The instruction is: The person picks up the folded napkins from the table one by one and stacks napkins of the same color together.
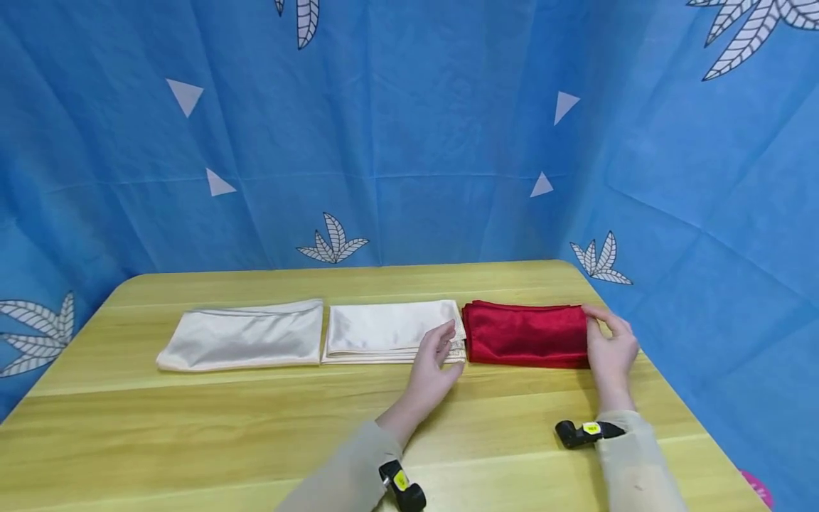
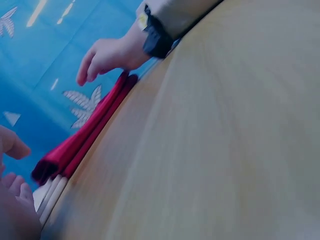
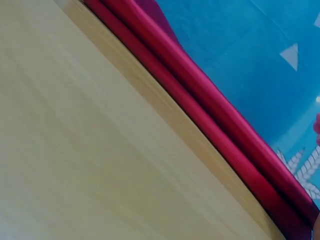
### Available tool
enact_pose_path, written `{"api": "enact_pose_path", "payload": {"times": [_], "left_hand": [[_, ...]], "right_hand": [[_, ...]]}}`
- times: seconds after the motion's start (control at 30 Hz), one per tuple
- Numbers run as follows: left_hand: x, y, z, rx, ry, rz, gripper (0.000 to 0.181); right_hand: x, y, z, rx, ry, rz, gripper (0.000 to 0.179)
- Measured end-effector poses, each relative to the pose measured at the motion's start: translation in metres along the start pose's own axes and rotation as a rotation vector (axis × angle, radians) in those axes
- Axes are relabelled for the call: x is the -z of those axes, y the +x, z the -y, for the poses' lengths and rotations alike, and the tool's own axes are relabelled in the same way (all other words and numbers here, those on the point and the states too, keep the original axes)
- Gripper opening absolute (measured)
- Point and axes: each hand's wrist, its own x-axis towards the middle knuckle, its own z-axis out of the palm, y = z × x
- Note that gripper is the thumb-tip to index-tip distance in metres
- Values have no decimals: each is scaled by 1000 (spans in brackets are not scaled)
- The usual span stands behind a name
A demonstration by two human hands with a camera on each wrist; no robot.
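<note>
A folded red satin cloth (image 1: 525, 334) lies on the table, and its layered front edge shows in the right wrist view. At its right end is my right hand (image 1: 611, 348), fingertips by the far corner and fingers loosely bent. The left wrist view has this right hand (image 2: 112, 57) over the end of the red cloth (image 2: 82, 140). My left hand (image 1: 435, 363) has its fingers spread and relaxed at the right end of a folded white satin cloth (image 1: 384, 327), close to the red one. Neither hand grips a cloth.
Another folded white cloth (image 1: 249, 338) lies in the same row at the left. The wooden table (image 1: 211, 434) has rounded far corners. Blue printed curtains (image 1: 409, 128) hang behind it and along the right side. Each sleeve carries a small black camera.
</note>
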Motion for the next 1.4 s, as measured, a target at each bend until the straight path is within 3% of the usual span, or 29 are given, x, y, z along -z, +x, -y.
{"api": "enact_pose_path", "payload": {"times": [0.17, 0.3, 0.37, 0.47, 0.6, 0.83, 0.97, 1.13, 1.4], "left_hand": [[35, -7, 13, -19, -15, -18, 57], [65, -17, 7, -16, -13, -38, 51], [79, -21, 2, -18, -7, -61, 48], [100, -26, -3, -25, 12, -100, 44], [125, -34, -10, -27, 36, -140, 43], [168, -45, -22, -18, 171, -230, 39], [195, -50, -27, -21, 235, -293, 37], [229, -57, -39, 8, 276, -426, 37], [283, -65, -53, -14, 425, -676, 36]], "right_hand": [[-19, -20, 13, 137, 107, 117, 20], [-39, -41, 35, 242, 223, 271, 21], [-46, -53, 54, 250, 298, 352, 19], [-56, -74, 84, 209, 426, 471, 19], [-74, -98, 112, 152, 517, 588, 19], [-107, -131, 147, 123, 577, 715, 20], [-125, -150, 169, 131, 562, 874, 25], [-153, -173, 187, 119, 577, 1033, 32], [-200, -207, 191, 17, 488, 1121, 47]]}}
